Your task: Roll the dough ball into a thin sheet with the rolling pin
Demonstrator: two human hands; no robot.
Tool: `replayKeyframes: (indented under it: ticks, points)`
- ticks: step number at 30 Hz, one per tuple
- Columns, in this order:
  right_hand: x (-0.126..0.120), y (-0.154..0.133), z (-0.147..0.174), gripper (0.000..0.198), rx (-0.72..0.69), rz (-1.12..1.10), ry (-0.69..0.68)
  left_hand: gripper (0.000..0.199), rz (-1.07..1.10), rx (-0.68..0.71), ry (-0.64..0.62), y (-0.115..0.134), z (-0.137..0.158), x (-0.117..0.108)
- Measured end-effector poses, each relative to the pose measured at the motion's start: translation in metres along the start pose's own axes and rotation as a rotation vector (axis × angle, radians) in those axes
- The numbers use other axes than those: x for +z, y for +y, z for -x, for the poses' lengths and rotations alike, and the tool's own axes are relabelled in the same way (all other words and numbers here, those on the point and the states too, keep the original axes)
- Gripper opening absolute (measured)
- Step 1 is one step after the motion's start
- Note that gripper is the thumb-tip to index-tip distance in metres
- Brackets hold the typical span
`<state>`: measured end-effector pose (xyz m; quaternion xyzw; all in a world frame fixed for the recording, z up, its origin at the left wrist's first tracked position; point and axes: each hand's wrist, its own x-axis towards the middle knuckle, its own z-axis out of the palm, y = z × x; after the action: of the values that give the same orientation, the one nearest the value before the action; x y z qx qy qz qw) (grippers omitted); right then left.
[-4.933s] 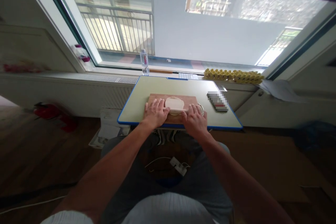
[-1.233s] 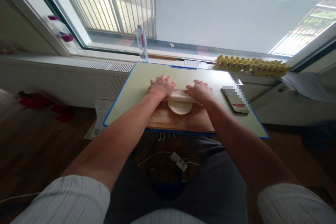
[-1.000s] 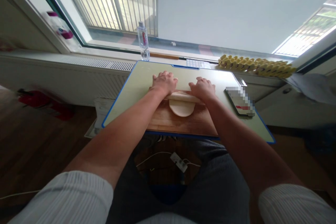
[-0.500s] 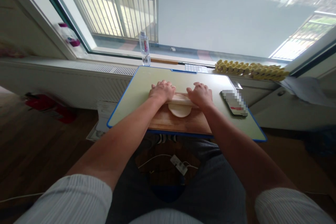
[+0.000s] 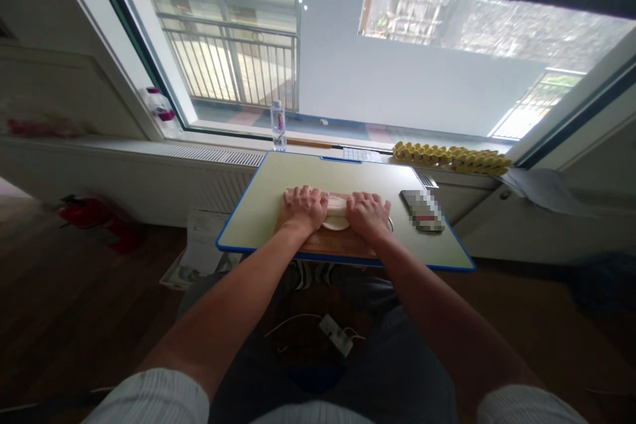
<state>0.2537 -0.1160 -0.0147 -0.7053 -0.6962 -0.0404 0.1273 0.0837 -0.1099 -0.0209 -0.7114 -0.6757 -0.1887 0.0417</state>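
A pale rolling pin lies crosswise over a flat round of dough, whose near edge shows below it. My left hand is closed over the pin's left part, fingers curled down. On the right part, my right hand grips in the same way. Both ends of the pin are hidden under my hands. Beneath the dough is a brown wooden board, set at the near side of a small pale table with a blue rim.
A phone, partly blurred out, lies on the table at the right. On the windowsill stand a clear water bottle and a yellow ridged object. Below, a power strip with a white cable rests between my legs.
The view has tilted up, so the table sits lower in the picture. My fingers, more raised before, now curl down over the rolling pin. Less of the dough shows in front of it.
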Motion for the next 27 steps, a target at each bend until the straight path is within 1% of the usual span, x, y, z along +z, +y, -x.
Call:
replayKeyframes:
  ticks: [3,5,7,14,18,23,27]
  points:
    - [-0.005,0.0,-0.009,0.049,-0.026,0.022,-0.099,0.05,-0.005,0.01,-0.071,-0.001,-0.005,-0.003]
    - [-0.008,0.002,-0.018,0.053,-0.044,0.029,-0.184,0.05,-0.01,0.023,-0.143,-0.003,-0.014,-0.005]
    - [-0.009,0.004,-0.027,0.055,-0.063,0.026,-0.239,0.053,-0.014,0.028,-0.209,-0.005,-0.024,-0.005]
    - [0.003,0.011,-0.065,0.065,-0.084,-0.029,-0.374,0.062,0.007,0.043,-0.373,-0.013,-0.06,0.009]
    - [0.012,0.012,-0.086,0.073,-0.049,-0.059,-0.404,0.066,0.035,0.03,-0.457,-0.014,-0.079,0.014]
    - [0.019,0.012,-0.103,0.086,0.012,-0.111,-0.389,0.064,0.034,0.054,-0.484,-0.013,-0.095,0.016]
    - [0.022,0.012,-0.111,0.087,0.058,-0.148,-0.348,0.063,0.018,0.07,-0.484,-0.014,-0.105,0.019]
